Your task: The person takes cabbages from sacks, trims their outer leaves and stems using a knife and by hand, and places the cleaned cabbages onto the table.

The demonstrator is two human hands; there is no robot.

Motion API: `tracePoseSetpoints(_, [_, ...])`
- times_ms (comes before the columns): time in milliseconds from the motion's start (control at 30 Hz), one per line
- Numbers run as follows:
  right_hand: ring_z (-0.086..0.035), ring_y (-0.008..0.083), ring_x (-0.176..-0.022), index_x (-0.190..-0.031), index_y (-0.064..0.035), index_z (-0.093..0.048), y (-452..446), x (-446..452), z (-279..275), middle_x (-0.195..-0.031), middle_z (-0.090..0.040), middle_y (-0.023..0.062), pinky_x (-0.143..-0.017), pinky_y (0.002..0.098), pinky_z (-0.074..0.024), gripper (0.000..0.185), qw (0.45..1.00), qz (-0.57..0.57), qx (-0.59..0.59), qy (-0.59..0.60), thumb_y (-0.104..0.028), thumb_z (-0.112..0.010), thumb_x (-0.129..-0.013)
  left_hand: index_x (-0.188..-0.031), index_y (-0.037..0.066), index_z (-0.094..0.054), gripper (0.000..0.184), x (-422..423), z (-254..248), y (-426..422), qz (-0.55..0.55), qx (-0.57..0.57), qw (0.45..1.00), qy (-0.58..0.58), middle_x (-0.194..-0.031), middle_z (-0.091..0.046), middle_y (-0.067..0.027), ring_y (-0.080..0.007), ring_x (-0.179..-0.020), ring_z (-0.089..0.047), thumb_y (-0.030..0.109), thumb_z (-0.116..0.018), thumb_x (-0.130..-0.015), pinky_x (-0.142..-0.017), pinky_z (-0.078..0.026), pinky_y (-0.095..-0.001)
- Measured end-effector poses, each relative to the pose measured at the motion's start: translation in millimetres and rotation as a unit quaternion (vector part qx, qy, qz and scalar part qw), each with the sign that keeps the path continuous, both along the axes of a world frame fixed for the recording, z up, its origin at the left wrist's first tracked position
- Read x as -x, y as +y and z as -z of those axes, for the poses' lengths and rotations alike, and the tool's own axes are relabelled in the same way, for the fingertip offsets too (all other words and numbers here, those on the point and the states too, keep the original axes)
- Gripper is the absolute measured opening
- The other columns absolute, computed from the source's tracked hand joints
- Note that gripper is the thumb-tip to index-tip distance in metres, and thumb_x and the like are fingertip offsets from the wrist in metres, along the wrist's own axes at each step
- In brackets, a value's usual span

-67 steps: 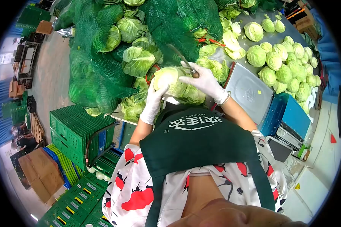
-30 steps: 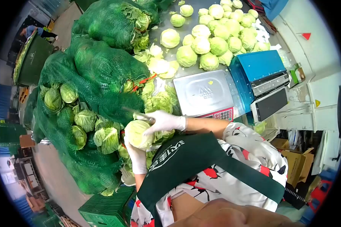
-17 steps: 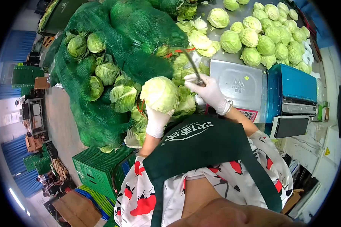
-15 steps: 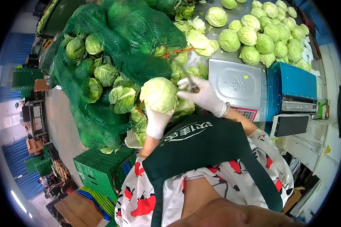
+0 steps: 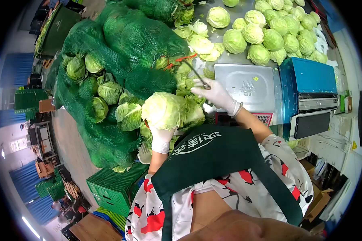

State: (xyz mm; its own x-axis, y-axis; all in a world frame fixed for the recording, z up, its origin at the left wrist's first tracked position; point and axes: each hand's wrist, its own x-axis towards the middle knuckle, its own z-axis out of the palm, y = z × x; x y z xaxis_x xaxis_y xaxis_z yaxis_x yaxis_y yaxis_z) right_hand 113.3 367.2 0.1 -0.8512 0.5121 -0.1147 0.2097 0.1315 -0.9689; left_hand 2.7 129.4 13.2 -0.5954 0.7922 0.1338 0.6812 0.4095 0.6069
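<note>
A pale green cabbage [image 5: 161,110] rests in my gloved left hand [image 5: 162,136], which supports it from below with the fingers mostly hidden behind it. My gloved right hand [image 5: 215,94] is wrapped around the handle of a knife [image 5: 195,73]. Its thin dark blade points up and to the left, apart from the cabbage. Loose cabbage leaves [image 5: 194,111] lie just right of the held cabbage and below the knife. Beside my left hand, a leafy cabbage [image 5: 128,115] sits at the edge of a green mesh sack [image 5: 120,72].
Trimmed cabbages [image 5: 272,39] are heaped at the back right. A flat-topped scale [image 5: 245,86] stands right of my right hand, with a blue machine [image 5: 313,80] beyond it. More leaves [image 5: 201,43] lie behind. Green crates [image 5: 112,186] are stacked at lower left.
My right hand and the knife have drawn away from the cabbage, so the blade now stands clear of it. The cabbage in my left hand has shifted slightly left and down in view.
</note>
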Motion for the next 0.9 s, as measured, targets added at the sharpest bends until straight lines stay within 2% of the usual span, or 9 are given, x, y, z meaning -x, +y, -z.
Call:
tracePoseSetpoints(133, [-0.044, 0.0045, -0.068, -0.129, -0.0033, -0.059, -31.3, 3.2, -46.6, -0.104, -0.062, 0.0002, -0.064, 0.0213, -0.0434, 0.055, 0.989, -0.084, 0.025, 0.117, -0.027, -0.08, -0.084, -0.148, 0.01, -0.033, 0.07, -1.3, 5.5, 13.1, -0.056, -0.22, 0.892, -0.392, -0.144, -0.048, -0.0126, -0.0238, -0.133, -0.047, 0.025, -0.067, -0.089, -0.112, -0.038, -0.0414])
tracePoseSetpoints(200, [-0.051, 0.0065, -0.067, -0.114, -0.0024, -0.066, -34.9, 3.0, -53.5, -0.089, -0.063, 0.0021, -0.062, 0.0227, -0.0448, 0.038, 0.988, -0.06, -0.009, 0.141, -0.024, -0.078, -0.085, -0.148, 0.011, -0.033, 0.071, -3.6, 6.3, 14.4, -0.049, -0.255, 0.87, -0.419, -0.148, -0.043, -0.0128, -0.026, -0.134, -0.046, 0.031, -0.067, -0.09, -0.114, -0.035, -0.0425])
tracePoseSetpoints(267, [-0.056, 0.0078, -0.067, -0.104, -0.0023, -0.069, -34.4, 4.1, -51.8, -0.082, -0.064, 0.0025, -0.061, 0.023, -0.0461, 0.029, 0.988, -0.038, -0.004, 0.146, -0.023, -0.076, -0.086, -0.148, 0.011, -0.035, 0.067, -2.2, 3.5, 8.3, -0.025, -0.168, 0.945, -0.278, -0.148, -0.044, -0.0128, -0.0279, -0.134, -0.046, 0.032, -0.065, -0.092, -0.114, -0.035, -0.0433])
tracePoseSetpoints(367, [-0.056, 0.0076, -0.065, -0.099, -0.0028, -0.069, -38.1, 3.3, -47.7, -0.079, -0.064, 0.0018, -0.059, 0.0223, -0.0459, 0.021, 0.984, -0.029, -0.039, 0.171, -0.017, -0.076, -0.085, -0.146, 0.013, -0.039, 0.064, 0.2, -17.0, 11.9, -0.056, -0.303, 0.723, -0.618, -0.148, -0.044, -0.0121, -0.0316, -0.136, -0.043, 0.05, -0.053, -0.095, -0.114, -0.034, -0.0475])
tracePoseSetpoints(433, [-0.057, 0.0081, -0.064, -0.099, -0.0037, -0.069, -36.5, 1.7, -53.9, -0.081, -0.064, 0.0023, -0.059, 0.022, -0.046, 0.02, 0.982, -0.051, -0.023, 0.179, -0.015, -0.076, -0.084, -0.146, 0.013, -0.041, 0.067, 6.8, -14.7, 9.1, -0.064, -0.386, 0.497, -0.774, -0.148, -0.044, -0.0122, -0.0322, -0.136, -0.043, 0.058, -0.046, -0.096, -0.114, -0.034, -0.0494])
tracePoseSetpoints(567, [-0.061, 0.0119, -0.064, -0.095, -0.0038, -0.068, -41.6, 1.1, -63.6, -0.086, -0.066, 0.0045, -0.059, 0.0242, -0.049, 0.018, 0.965, -0.041, -0.121, 0.229, -0.012, -0.077, -0.082, -0.148, 0.013, -0.038, 0.078, 9.5, -7.2, 8.1, -0.097, -0.395, 0.519, -0.752, -0.15, -0.043, -0.0144, -0.0335, -0.134, -0.044, 0.067, -0.045, -0.092, -0.112, -0.036, -0.0519])
tracePoseSetpoints(667, [-0.066, 0.0147, -0.072, -0.091, -0.0021, -0.067, -43.8, -3.4, -57.9, -0.091, -0.068, 0.0068, -0.063, 0.0249, -0.0516, 0.015, 0.961, -0.078, -0.166, 0.205, -0.005, -0.076, -0.08, -0.15, 0.011, -0.034, 0.089, 8.0, -22.6, 6.9, -0.045, -0.362, 0.628, -0.688, -0.148, -0.044, -0.0139, -0.0319, -0.133, -0.046, 0.066, -0.059, -0.085, -0.112, -0.038, -0.0495])
tracePoseSetpoints(800, [-0.065, 0.0091, -0.074, -0.097, -0.0025, -0.066, -42.2, -6.2, -65.2, -0.089, -0.066, 0.0057, -0.066, 0.0234, -0.0528, 0.02, 0.987, -0.079, -0.069, 0.118, -0.01, -0.077, -0.081, -0.153, 0.006, -0.027, 0.114, 7.4, -37.2, 9.2, -0.069, -0.353, 0.664, -0.655, -0.144, -0.047, -0.0149, -0.0297, -0.128, -0.051, 0.056, -0.082, -0.067, -0.109, -0.043, -0.0462])
tracePoseSetpoints(900, [-0.065, 0.0085, -0.084, -0.109, -0.0014, -0.065, -47.2, -0.2, -61.7, -0.094, -0.066, 0.0068, -0.073, 0.0231, -0.0522, 0.034, 0.968, -0.058, 0.198, 0.144, -0.012, -0.079, -0.08, -0.153, 0.004, -0.025, 0.118, 12.5, -46.6, 11.3, -0.041, -0.352, 0.791, -0.498, -0.144, -0.046, -0.0161, -0.0282, -0.128, -0.05, 0.051, -0.086, -0.064, -0.108, -0.043, -0.0446])
